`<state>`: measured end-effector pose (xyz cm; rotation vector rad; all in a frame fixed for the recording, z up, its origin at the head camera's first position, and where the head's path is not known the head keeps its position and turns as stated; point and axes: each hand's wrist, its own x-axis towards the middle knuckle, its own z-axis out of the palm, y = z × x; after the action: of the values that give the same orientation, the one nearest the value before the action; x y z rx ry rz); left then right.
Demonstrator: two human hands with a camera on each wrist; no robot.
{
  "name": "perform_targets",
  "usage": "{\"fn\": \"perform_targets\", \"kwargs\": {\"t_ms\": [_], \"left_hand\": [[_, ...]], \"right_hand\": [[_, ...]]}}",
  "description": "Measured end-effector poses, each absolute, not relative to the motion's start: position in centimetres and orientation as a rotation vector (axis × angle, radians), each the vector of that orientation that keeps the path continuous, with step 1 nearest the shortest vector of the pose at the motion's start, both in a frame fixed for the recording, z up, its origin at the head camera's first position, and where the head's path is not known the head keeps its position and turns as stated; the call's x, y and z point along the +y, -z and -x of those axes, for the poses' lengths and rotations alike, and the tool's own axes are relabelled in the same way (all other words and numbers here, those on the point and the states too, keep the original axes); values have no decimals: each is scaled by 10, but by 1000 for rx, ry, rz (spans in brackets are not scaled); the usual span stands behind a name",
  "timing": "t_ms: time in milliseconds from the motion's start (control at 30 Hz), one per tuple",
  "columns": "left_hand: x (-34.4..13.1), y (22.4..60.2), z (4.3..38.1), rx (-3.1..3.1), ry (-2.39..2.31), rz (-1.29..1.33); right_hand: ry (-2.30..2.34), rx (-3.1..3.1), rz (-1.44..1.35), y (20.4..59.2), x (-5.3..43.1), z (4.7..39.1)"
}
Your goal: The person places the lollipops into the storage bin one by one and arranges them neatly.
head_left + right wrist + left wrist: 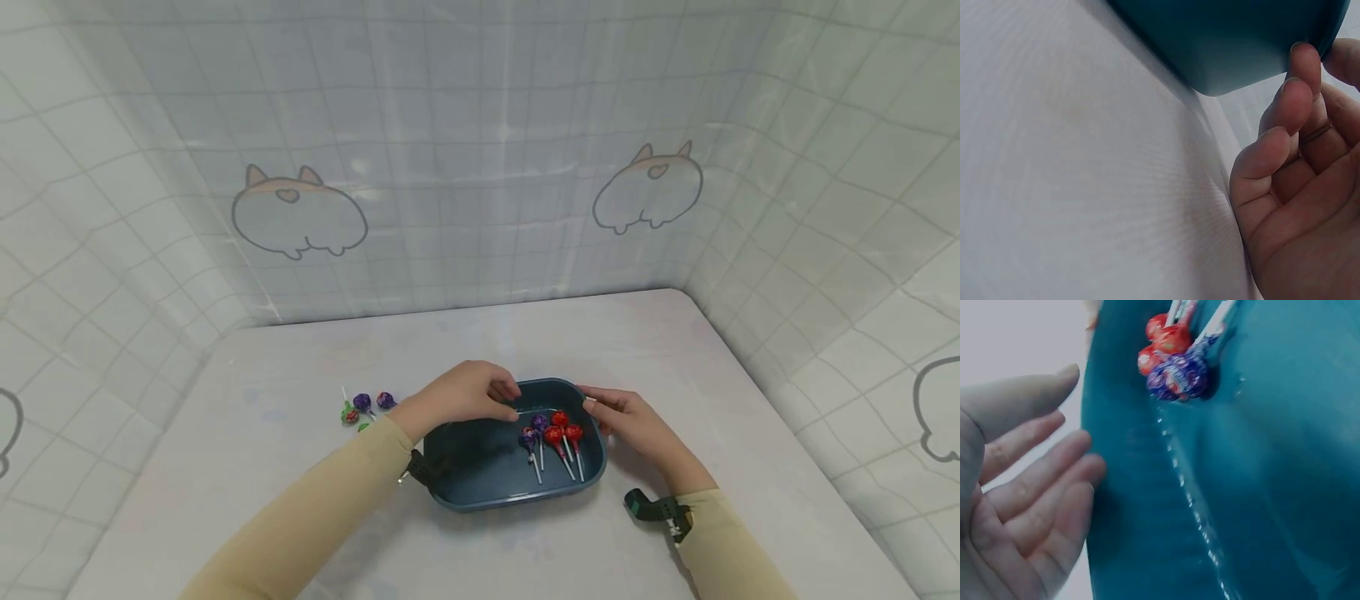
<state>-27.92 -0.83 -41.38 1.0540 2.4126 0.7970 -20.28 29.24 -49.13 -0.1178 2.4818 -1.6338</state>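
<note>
A dark teal plastic basin stands on the table. In its right half lie red lollipops and purple lollipops, sticks pointing toward the front. My left hand is at the basin's back rim, with fingers loosely bent and nothing in them. The left wrist view shows its fingertips close beside the basin wall; whether they touch cannot be told. At the right back corner, my right hand pinches the basin's rim between thumb and fingers, also seen in the right wrist view around the basin edge.
Left of the basin, more lollipops lie on the white table: a green one and purple ones, partly hidden behind my left forearm. Curtains with a grid print hang at the back and sides.
</note>
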Motion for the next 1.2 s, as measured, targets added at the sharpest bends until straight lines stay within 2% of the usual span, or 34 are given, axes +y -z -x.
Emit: {"fn": "perform_targets", "kwargs": {"t_ms": [433, 800, 1200], "left_hand": [[-50, 413, 293, 2321, -1070, -1075], [-96, 407, 300, 2437, -1200, -856], [-153, 431, 311, 2489, -1274, -646]], "right_hand": [[1648, 2472, 108, 495, 291, 203], [1638, 2479, 104, 496, 291, 204], [1636, 2467, 91, 493, 291, 205]]}}
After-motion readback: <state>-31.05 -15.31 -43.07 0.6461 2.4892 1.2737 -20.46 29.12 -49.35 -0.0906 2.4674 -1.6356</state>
